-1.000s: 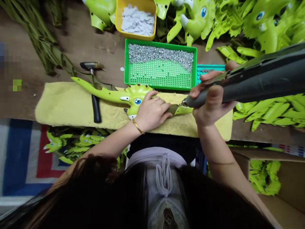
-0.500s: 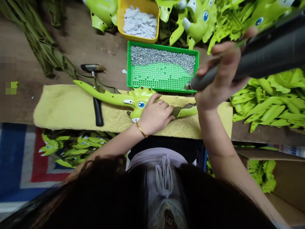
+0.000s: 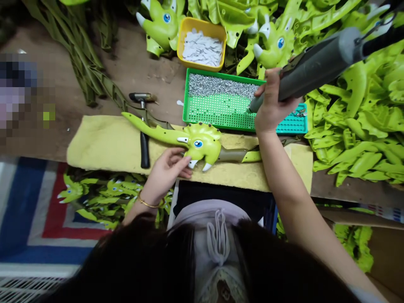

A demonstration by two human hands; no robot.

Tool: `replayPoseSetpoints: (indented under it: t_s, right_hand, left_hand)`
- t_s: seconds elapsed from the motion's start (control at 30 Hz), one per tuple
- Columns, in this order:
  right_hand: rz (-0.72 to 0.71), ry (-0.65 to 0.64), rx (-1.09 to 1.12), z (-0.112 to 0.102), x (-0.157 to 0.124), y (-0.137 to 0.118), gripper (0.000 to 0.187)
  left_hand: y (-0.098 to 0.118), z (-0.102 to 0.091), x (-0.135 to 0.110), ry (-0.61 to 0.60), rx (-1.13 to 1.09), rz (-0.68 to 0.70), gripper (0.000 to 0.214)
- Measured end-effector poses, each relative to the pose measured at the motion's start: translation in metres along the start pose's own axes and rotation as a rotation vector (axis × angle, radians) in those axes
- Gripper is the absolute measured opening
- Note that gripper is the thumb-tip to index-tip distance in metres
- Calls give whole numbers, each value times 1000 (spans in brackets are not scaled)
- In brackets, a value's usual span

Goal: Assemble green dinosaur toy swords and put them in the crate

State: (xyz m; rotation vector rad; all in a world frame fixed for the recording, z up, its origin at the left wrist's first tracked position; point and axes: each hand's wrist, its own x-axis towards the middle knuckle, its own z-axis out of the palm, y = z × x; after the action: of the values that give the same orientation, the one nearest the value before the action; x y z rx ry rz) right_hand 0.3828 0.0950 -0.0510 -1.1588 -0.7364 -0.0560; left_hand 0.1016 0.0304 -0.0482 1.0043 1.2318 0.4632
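Lime-green plastic triceratops (image 3: 202,143) lies flat mid-way on yellow fleece pad (image 3: 104,143): blue eye, white horns, dark studs along frill, tail to 10 o'clock, olive strap section + green piece to 3 o'clock. L hand (image 3: 167,168) sits at its 7 o'clock, fingers (image 3: 179,153) released, loosely curled, tips right by lower head; can't tell if touching. R hand (image 3: 271,101) raised at 2 o'clock, fingers clenched round grey power tool (image 3: 315,69), nose angled down, clear of toy. Claw hammer (image 3: 144,147) under tail. Green tray (image 3: 217,75) of metal rivets (image 3: 221,86) at 12 o'clock, teal tray (image 3: 293,126) just beside it, yellow bin (image 3: 202,21) of white bits (image 3: 202,48) beyond. More green parts (image 3: 356,147) heaped at 3 o'clock.
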Motion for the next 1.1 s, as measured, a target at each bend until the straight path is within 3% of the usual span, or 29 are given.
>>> replayPoseSetpoints:
  t_s: [0.13, 0.23, 0.33, 0.47, 0.67, 0.87, 0.97, 1.03, 1.1]
  right_hand:
    - [-38, -27, 238, -7, -5, -45, 38]
    - [-18, -185, 265, -22, -33, -87, 29]
    - [21, -357, 159, -35, -64, -111, 34]
    - [-9, -407, 172, -41, -84, -108, 41]
    - [10, -536, 232, -47, -87, -99, 45]
    - [16, -565, 219, -53, -86, -107, 48]
    - [21, -430, 281, -40, -60, -101, 36]
    - [-2, -216, 289, -25, -34, -87, 29]
    - [-37, -30, 225, -9, -11, -64, 35]
  left_hand:
    - [0, 15, 5, 28, -147, 30, 48]
    - [-3, 22, 9, 39, -217, 54, 48]
    - [-5, 24, 10, 37, -254, 62, 49]
    - [-4, 26, 9, 52, -284, 69, 51]
    - [-6, 29, 7, 77, -284, 87, 49]
    - [-12, 32, 7, 58, -255, 125, 49]
    - [-17, 31, 3, 8, -118, 194, 46]
    - [-20, 30, -1, 19, 118, 299, 50]
    - [-22, 31, -5, 109, 450, 447, 54]
